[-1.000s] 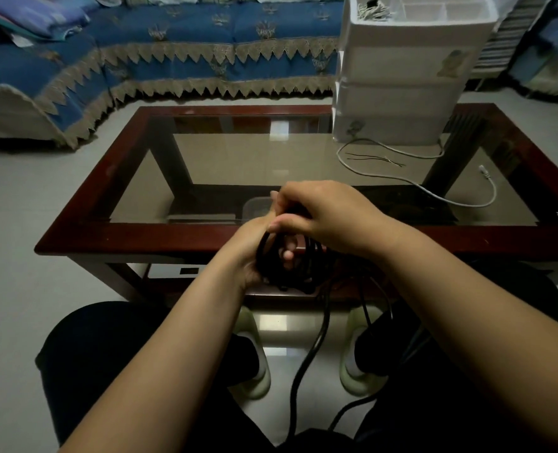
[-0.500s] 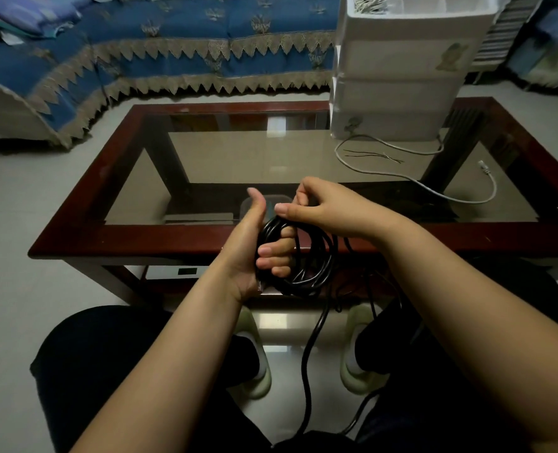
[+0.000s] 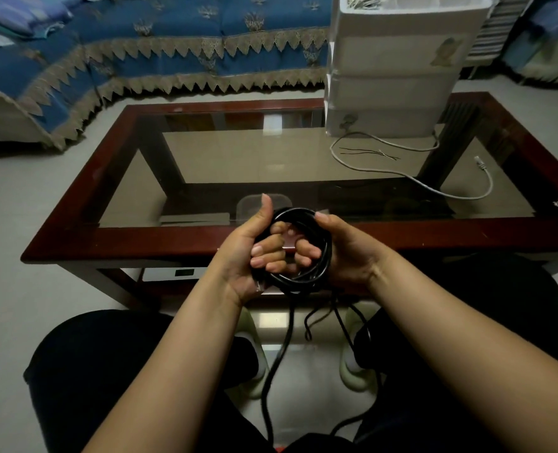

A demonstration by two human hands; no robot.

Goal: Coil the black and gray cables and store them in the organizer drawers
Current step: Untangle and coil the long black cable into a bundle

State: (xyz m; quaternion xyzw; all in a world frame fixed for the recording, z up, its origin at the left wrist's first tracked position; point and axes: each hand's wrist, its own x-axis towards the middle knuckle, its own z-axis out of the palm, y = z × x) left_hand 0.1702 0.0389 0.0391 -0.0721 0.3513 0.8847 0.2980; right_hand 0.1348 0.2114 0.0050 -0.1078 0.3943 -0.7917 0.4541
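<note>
In the head view, we hold the black cable [image 3: 299,246] as a coil in front of us, just before the near edge of the worktop [image 3: 147,238]. Our left hand [image 3: 254,253] grips the left side of the coil: the fingers are curled through the loops and the thumb points up beside them. Our right hand [image 3: 339,250] holds the right side of the coil, with the fingers curled through it from the other side and the thumb lying on the top of the loops. Several loops are already gathered between the two hands. The rest of the black cable hangs down from the coil between our knees and goes out of the picture at the bottom; some thinner black strands hang near it.

The gray cable [image 3: 411,178] lies loose on the glass of the worktop, on the right side, well apart from the hands. It makes a wide open curve, and its plug end rests near the right edge of the glass. One end of it lies close to the foot of the white organizer [image 3: 392,76]. The organizer stands on the far right part of the worktop, and its drawers look pushed in. On its top there are open compartments, and the left one holds some pale, thin things that we cannot identify. Behind the worktop stands a sofa [image 3: 160,37] with a blue cover
</note>
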